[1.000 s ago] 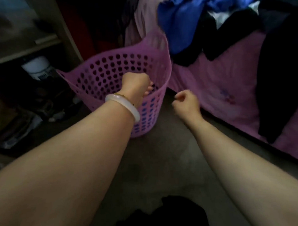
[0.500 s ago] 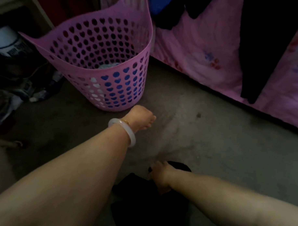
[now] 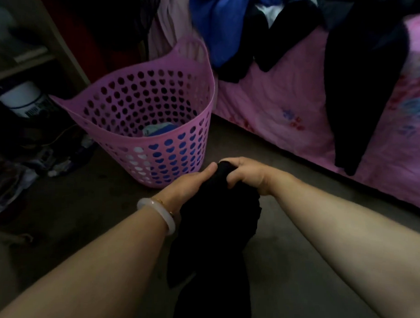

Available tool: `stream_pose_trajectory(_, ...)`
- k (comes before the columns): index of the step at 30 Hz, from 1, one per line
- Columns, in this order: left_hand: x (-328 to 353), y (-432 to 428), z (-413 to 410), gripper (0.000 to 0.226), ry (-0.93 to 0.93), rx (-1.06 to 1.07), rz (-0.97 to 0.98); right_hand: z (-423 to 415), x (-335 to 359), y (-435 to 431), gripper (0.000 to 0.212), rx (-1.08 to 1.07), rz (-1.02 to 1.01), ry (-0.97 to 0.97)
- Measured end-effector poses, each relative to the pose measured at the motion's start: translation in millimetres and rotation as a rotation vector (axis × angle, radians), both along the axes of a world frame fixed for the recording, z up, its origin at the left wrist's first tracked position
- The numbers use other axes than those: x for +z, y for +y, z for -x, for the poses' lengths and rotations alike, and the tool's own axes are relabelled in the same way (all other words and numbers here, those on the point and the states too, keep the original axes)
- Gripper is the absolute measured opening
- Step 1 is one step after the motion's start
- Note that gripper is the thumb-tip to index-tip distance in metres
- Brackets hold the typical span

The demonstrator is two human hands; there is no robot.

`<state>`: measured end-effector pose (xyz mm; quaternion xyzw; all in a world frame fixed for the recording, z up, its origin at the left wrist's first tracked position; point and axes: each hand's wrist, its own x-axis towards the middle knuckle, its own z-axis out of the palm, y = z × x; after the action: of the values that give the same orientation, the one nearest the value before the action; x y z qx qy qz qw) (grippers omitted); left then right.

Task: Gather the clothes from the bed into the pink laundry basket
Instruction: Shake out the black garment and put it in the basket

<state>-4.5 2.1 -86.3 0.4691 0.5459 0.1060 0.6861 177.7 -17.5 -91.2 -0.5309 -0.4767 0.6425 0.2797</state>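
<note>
A black garment [image 3: 216, 230] hangs above the floor in front of me, held by both hands. My right hand [image 3: 249, 174] grips its top, fingers curled round the cloth. My left hand [image 3: 191, 184], with a white bangle at the wrist, holds the garment's left side. The pink laundry basket [image 3: 124, 132] with heart-shaped holes stands on the floor just beyond my hands; blue and white clothes lie in its bottom. On the pink bed [image 3: 289, 109] at the right lie blue clothes [image 3: 223, 28] and black clothes [image 3: 356, 87] that hang over its edge.
A dark shelf unit [image 3: 29, 57] stands at the left with a white container [image 3: 20, 97] under it. Cluttered items [image 3: 37, 162] lie on the floor left of the basket. Grey bare floor [image 3: 307, 269] spreads between me and the bed.
My right hand reached down to a black garment on the floor and lifted it. My left hand moved across and took hold of it too. The view rose again toward the bed.
</note>
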Motion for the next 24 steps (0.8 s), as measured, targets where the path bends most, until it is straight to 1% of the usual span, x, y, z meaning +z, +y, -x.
stream_pose_trajectory(4,10,3,10,0.056,-0.061,-0.108,-0.063,-23,23,7,0.037,-0.13,-0.096,0.301)
stream_pose_trajectory(6,17,5,14,0.053,-0.034,-0.155,-0.141,-35,33,6,0.031,-0.191,-0.097,0.438)
stream_pose_trajectory(8,26,6,12,0.043,-0.049,-0.09,-0.249,-46,37,5,0.032,-0.246,-0.092,0.477)
stream_pose_trajectory(9,32,9,10,0.04,-0.086,-0.038,-0.307,-52,40,7,0.032,-0.251,-0.116,0.442)
stream_pose_trajectory(10,35,10,7,0.038,-0.129,-0.003,-0.359,-57,40,9,0.029,-0.238,-0.161,0.351)
stream_pose_trajectory(12,44,15,1,0.041,-0.203,0.019,-0.457,-66,43,12,0.03,-0.167,-0.273,0.094)
stream_pose_trajectory(14,53,18,-4,0.043,-0.249,0.015,-0.529,-73,48,14,0.041,-0.095,-0.34,-0.174)
stream_pose_trajectory(16,60,20,-8,0.037,-0.25,-0.005,-0.585,-74,53,14,0.05,-0.021,-0.422,-0.442)
stream_pose_trajectory(17,63,20,-10,0.03,-0.239,-0.019,-0.616,-74,58,13,0.048,0.028,-0.451,-0.504)
stream_pose_trajectory(18,65,20,-11,0.024,-0.224,-0.026,-0.644,-72,62,11,0.046,0.071,-0.441,-0.482)
stream_pose_trajectory(19,66,20,-13,0.023,-0.209,-0.015,-0.673,-70,67,9,0.045,0.105,-0.402,-0.399)
stream_pose_trajectory(21,67,22,-13,0.026,-0.198,0.057,-0.725,-65,71,4,0.048,0.152,-0.299,-0.167)
stream_pose_trajectory(22,68,24,-13,0.023,-0.207,0.097,-0.74,-62,70,2,0.047,0.153,-0.263,-0.06)
stream_pose_trajectory(24,71,26,-10,0.021,-0.251,0.145,-0.747,-58,69,2,0.036,0.076,-0.209,0.148)
